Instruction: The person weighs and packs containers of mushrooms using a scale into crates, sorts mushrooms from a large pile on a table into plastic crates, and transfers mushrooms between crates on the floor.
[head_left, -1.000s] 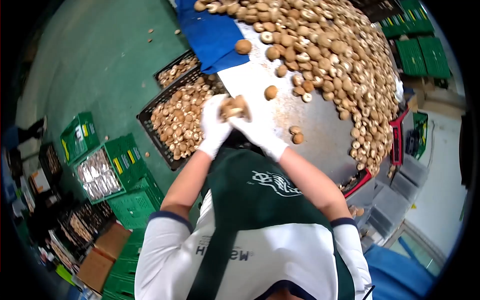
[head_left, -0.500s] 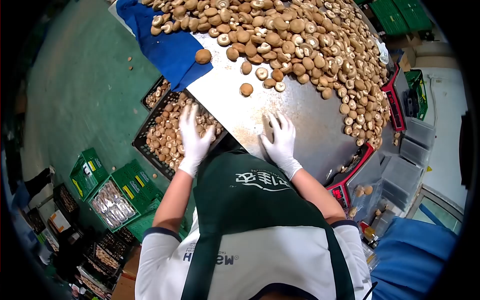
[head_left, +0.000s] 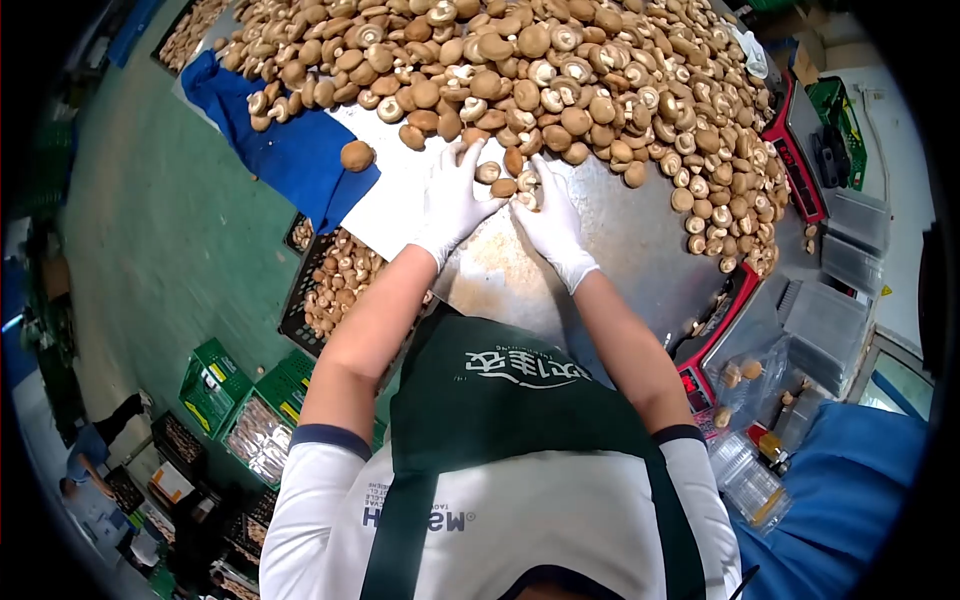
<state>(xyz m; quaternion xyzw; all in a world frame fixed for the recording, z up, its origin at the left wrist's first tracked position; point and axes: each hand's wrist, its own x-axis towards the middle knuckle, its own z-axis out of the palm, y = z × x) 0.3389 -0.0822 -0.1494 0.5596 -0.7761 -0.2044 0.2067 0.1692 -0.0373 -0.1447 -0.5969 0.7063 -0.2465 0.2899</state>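
Observation:
Both of my white-gloved hands reach over the metal table, at the near edge of a big heap of brown mushrooms point(head_left: 535, 42). My left hand point(head_left: 455, 203) is open, its fingers stretched forward beside a mushroom point(head_left: 488, 172). Opposite it, my right hand point(head_left: 550, 222) is also open, thumb and fingers curved around the side of a pale mushroom point(head_left: 527, 181), apparently touching it. A few loose mushrooms lie between the two hands. Whether the left fingertips touch any is unclear. Below the table's left edge stands a black crate point(head_left: 292, 318) holding mushrooms, partly hidden by my left arm.
A blue cloth point(head_left: 290, 165) lies over the table's left corner, with one mushroom point(head_left: 357, 156) on it. Red scales point(head_left: 735, 305) and clear plastic trays point(head_left: 825, 325) are at the right. Green crates point(head_left: 215, 385) stand on the floor; a person point(head_left: 90, 450) is lower left.
Both hands have moved forward; the left has come from over the black crate to the table. They are now around a few loose mushrooms. The view has shifted a little.

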